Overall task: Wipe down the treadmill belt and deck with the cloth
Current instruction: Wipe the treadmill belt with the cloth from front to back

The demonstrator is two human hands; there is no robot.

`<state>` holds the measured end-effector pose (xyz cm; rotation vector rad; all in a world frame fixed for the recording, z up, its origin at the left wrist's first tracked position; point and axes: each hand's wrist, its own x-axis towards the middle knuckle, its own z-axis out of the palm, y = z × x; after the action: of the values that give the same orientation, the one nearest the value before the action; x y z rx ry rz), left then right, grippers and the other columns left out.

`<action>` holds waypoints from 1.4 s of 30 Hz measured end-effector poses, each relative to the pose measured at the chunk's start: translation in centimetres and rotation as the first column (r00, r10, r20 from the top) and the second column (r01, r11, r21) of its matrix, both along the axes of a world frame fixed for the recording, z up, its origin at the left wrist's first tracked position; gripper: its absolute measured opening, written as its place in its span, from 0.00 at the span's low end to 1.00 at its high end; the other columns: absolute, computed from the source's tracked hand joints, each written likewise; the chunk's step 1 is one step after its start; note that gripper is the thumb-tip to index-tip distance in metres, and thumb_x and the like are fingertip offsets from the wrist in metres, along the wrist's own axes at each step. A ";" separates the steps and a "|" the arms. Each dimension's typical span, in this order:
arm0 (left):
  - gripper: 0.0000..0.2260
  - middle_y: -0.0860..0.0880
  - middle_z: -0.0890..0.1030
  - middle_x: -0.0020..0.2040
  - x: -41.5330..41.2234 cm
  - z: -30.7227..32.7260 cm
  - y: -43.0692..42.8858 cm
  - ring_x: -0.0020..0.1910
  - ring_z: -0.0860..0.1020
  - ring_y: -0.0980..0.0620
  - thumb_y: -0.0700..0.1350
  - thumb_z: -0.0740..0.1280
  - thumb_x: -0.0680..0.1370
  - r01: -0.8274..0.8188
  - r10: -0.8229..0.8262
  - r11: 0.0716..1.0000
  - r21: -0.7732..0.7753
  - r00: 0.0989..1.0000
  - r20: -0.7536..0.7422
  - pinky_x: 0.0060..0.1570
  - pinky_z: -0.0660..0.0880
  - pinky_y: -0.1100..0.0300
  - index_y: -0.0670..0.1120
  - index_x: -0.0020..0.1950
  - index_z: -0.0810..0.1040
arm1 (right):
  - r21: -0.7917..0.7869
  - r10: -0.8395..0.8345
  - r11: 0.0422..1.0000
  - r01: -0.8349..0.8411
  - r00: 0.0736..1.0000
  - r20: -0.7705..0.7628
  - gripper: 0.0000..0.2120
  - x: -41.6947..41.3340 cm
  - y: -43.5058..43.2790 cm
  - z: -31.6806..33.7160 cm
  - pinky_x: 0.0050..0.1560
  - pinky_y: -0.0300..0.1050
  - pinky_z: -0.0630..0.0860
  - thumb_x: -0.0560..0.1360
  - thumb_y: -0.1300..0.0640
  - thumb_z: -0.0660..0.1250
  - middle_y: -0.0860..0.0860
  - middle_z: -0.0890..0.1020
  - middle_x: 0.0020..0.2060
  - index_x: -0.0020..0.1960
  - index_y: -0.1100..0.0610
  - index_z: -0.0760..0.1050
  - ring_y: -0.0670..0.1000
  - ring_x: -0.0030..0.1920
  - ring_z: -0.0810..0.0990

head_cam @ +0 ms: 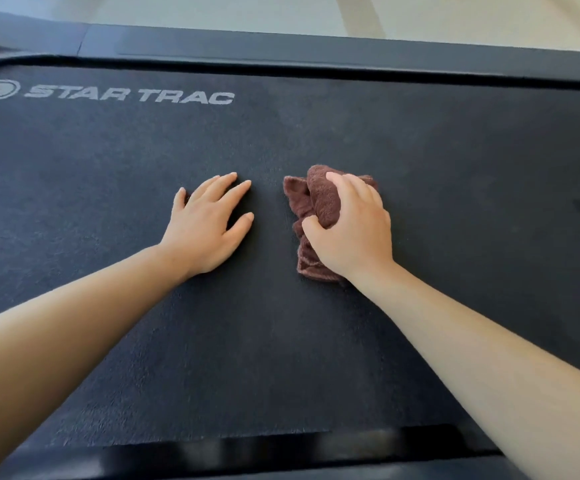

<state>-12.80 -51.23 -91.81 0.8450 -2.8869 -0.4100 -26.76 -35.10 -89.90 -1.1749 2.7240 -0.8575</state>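
right hand (352, 226) gripping bunched brown cloth (316, 202) on treadmill belt (316, 358), left hand (209, 220) spread flat beside it

Both arms are bare and reach forward, drawing closer toward the hands. The left forearm (74, 323) is extended, with the wrist straight. The left hand (209, 223) lies palm down on the belt (281, 358), its fingers (226, 183) straight and slightly spread, the thumb angled out toward the other hand. The right forearm (472, 341) is extended likewise. The right hand (350, 230) sits knuckles up, fingers curled over a bunched cloth (316, 202), with the thumb (311, 225) hooked into a fold on its inner side and the palm on top of it. The two hands are level with each other, near but not touching.
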 end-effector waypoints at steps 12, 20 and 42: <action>0.30 0.50 0.56 0.77 -9.6 -0.5 -8.6 0.75 0.52 0.50 0.61 0.55 0.77 -0.154 0.153 0.986 -0.067 0.988 -0.006 0.72 0.46 0.40 0.49 0.75 0.57 | -0.021 0.108 0.994 -0.108 0.994 -0.007 0.29 -7.0 -9.1 -0.2 0.69 0.52 0.62 0.71 0.46 0.66 0.48 0.69 0.69 0.70 0.51 0.67 0.51 0.71 0.63; 0.26 0.51 0.60 0.75 -9.8 -0.9 -8.8 0.74 0.54 0.51 0.56 0.54 0.77 -0.171 0.164 0.982 -0.077 0.982 -0.096 0.71 0.47 0.41 0.49 0.74 0.60 | -0.012 0.187 0.982 -0.187 0.982 0.007 0.28 -11.2 -15.5 0.4 0.68 0.51 0.63 0.70 0.47 0.66 0.47 0.70 0.68 0.69 0.50 0.67 0.51 0.70 0.65; 0.25 0.51 0.59 0.76 -9.7 -0.8 -8.5 0.74 0.54 0.51 0.55 0.54 0.78 -0.165 0.161 0.985 -0.052 0.984 -0.075 0.72 0.46 0.41 0.49 0.74 0.60 | -0.001 0.188 0.982 -0.188 0.982 0.031 0.29 -10.8 -13.2 0.8 0.68 0.53 0.64 0.70 0.47 0.66 0.47 0.69 0.69 0.70 0.50 0.66 0.52 0.70 0.63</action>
<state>-22.54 -59.77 -92.56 1.0264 -2.7254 -0.3309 -37.55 -48.28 -89.07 -1.3798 2.5372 -0.8407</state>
